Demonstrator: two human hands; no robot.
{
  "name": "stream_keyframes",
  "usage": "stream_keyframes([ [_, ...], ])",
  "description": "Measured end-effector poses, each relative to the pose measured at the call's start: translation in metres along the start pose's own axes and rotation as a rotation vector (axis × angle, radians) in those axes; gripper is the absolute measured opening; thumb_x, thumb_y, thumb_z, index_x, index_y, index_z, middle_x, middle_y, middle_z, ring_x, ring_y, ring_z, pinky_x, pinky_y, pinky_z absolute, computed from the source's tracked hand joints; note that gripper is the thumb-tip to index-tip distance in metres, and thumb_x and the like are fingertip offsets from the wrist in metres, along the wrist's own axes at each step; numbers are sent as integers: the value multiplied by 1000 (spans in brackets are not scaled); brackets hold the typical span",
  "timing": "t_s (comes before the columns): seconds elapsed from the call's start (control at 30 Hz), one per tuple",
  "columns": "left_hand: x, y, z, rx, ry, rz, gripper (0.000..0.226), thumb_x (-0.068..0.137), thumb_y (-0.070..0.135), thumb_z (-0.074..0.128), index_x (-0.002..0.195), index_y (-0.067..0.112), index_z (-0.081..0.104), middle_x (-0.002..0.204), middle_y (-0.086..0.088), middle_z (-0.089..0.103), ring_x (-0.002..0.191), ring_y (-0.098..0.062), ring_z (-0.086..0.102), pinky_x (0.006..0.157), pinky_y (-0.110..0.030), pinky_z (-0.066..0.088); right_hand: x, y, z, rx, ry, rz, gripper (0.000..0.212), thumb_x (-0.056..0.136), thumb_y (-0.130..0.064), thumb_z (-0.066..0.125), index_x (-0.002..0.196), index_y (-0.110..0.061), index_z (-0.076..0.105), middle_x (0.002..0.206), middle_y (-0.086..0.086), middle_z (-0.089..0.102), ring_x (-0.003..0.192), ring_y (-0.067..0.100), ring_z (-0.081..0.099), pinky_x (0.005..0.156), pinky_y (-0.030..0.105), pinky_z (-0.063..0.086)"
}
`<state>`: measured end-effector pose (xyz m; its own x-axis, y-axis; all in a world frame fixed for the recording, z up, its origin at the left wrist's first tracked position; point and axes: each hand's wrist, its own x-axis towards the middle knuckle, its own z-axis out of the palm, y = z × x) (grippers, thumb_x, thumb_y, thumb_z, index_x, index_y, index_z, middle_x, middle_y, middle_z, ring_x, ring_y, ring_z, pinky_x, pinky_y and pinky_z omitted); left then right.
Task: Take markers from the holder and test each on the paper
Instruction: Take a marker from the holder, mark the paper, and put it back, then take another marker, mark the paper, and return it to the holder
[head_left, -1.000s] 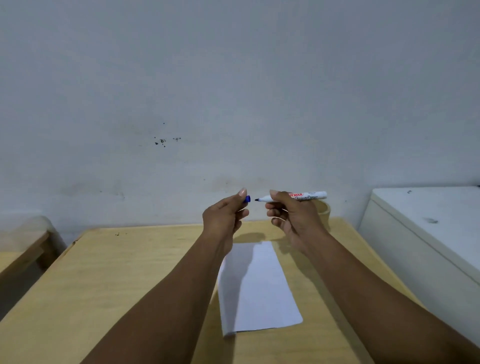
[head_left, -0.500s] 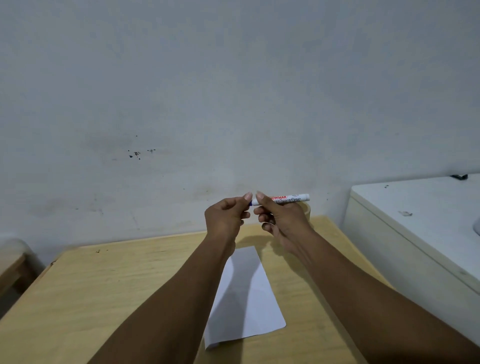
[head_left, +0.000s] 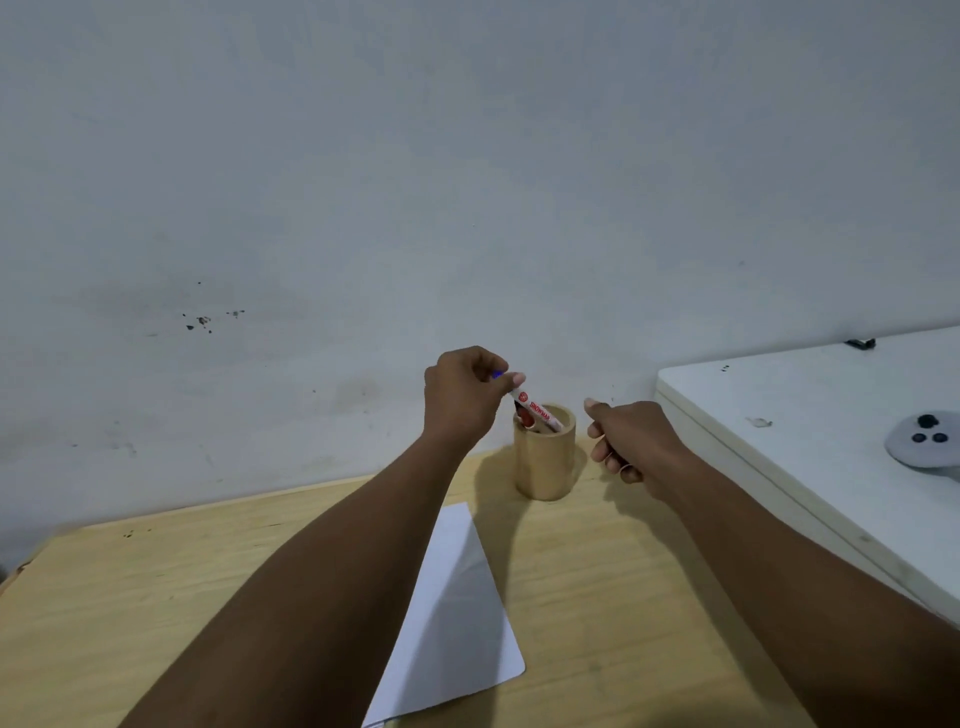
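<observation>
Left hand (head_left: 464, 397): pinched on capped marker (head_left: 535, 410), lower end hidden inside wooden holder (head_left: 544, 457) just below. Right hand (head_left: 631, 440): loosely curled beside holder; contents impossible to tell. Paper (head_left: 457, 613) nearer, partly covered by forearm.

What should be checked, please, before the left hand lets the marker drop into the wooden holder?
1. Marker capped: ok, a blue cap shows at the left hand's fingertips.
2. Marker's lower end inside the wooden holder's rim: ok.
3. Left hand's grip on the marker: ok, pinched at the cap end.
4. Holder upright on the wooden table: ok.
5. Right hand clear of the holder: ok, beside it, apart; whether it holds anything, cannot tell.
6. Paper flat and reachable for the next test: ok; marks on it, cannot tell.
</observation>
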<state>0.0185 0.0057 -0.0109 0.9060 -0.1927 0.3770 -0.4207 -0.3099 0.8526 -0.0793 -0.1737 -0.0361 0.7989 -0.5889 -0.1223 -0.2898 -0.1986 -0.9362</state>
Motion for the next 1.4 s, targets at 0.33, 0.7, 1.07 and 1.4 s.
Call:
stream_keyframes([
  [0.33,-6,-9,20,379,-236,197,27,85,22,75,110,14,78,107,-3,74,97,-18,67,86,-29,53,14,11,0,-43,-63,-37,35,97,-34,63,96,-1,74,69,8,71,47,17,57,42,21,37],
  [0.7,-6,-14,15,525,-290,248,18,87,14,79,105,12,78,104,-6,63,91,-24,64,74,-30,46,-6,16,31,-1,-152,-30,31,98,-28,63,103,2,72,70,7,72,44,13,57,42,22,37],
  [1.07,-4,-4,4,438,-183,211,24,93,19,70,113,7,75,98,-8,79,93,-23,71,82,-33,55,-19,-3,47,171,-240,56,25,97,-29,65,99,-4,68,73,10,67,44,14,54,41,22,35],
  [1.4,-14,29,-103,245,-113,110,24,94,34,73,87,12,81,66,0,75,51,2,69,61,-22,58,-48,-42,117,970,-468,348,53,96,-58,59,95,-5,67,60,5,69,39,7,53,34,16,30],
])
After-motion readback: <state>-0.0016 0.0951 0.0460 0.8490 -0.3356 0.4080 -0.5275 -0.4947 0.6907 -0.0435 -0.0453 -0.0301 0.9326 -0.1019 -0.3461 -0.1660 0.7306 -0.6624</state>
